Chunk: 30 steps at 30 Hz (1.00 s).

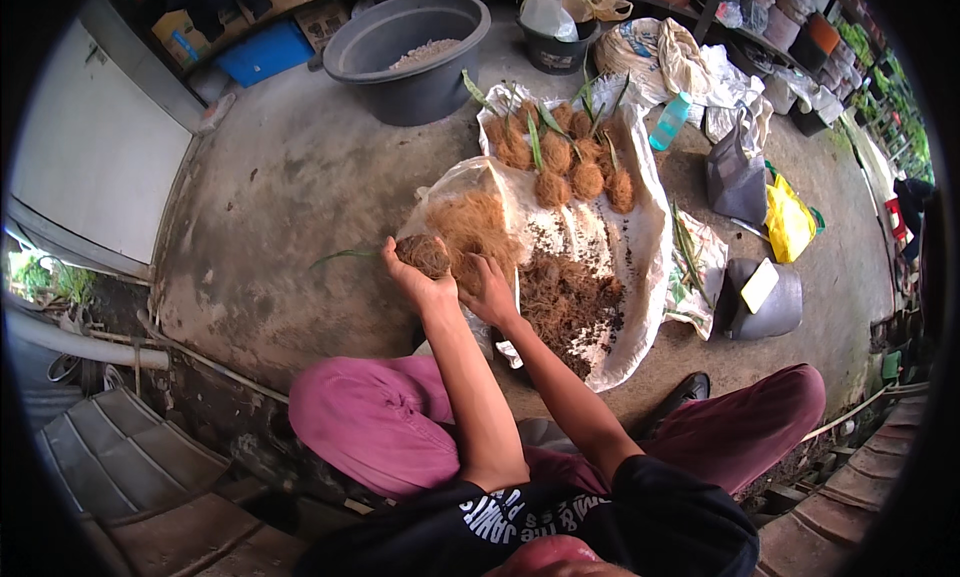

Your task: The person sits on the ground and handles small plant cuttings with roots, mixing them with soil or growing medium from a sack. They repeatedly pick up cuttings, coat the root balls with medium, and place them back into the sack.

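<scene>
My left hand (417,280) is closed around a dark, fibre-wrapped root ball (424,256), with one long green leaf (343,254) pointing left from it. Just right of it, my right hand (486,288) touches the heap of loose brown coconut fibre (469,220); whether it pinches any strands is hard to tell. The fibre lies on a white woven plastic sack (646,277). Dark soil mixed with fibre (566,299) is spread on the sack nearer to me. At its far end stand several fibre-wrapped balls (555,153) with upright green leaves.
A large grey tub (412,100) with pale material and a black bucket (559,55) stand beyond. To the right are a turquoise bottle (671,121), a yellow bag (789,220), a grey container (780,307) bearing a pale flat object (760,286), and cut leaves (691,254) on a printed sack.
</scene>
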Motion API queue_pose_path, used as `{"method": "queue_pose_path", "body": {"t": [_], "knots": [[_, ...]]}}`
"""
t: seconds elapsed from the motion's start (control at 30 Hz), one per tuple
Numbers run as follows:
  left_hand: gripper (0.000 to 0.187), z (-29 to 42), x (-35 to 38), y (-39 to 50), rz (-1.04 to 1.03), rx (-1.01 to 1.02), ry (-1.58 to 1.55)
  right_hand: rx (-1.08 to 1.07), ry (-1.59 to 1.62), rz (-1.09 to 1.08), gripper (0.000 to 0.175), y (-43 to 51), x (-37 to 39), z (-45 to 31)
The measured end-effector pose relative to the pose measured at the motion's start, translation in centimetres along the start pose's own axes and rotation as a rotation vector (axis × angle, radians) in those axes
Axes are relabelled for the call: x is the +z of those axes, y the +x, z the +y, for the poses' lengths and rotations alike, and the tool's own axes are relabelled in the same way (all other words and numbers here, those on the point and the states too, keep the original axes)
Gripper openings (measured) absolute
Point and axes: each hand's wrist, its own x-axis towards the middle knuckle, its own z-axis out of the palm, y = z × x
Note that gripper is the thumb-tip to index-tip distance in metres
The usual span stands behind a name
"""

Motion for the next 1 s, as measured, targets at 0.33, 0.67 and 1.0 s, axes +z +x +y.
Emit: {"method": "queue_pose_path", "body": {"t": [0.33,0.67,1.0], "knots": [[0.038,0.7,-0.2,0.1,-0.056,-0.001,0.013,0.238,0.37,-0.087,0.027,0.3,-0.2,6.2],[0.039,0.0,0.0,-0.6,-0.075,-0.03,0.06,0.82,1.127,0.077,0.032,-8.4,-9.7,6.3],[0.027,-1.7,0.6,-1.1,-0.291,-0.118,0.139,0.584,1.275,0.134,0.036,-6.8,-15.9,2.1]]}}
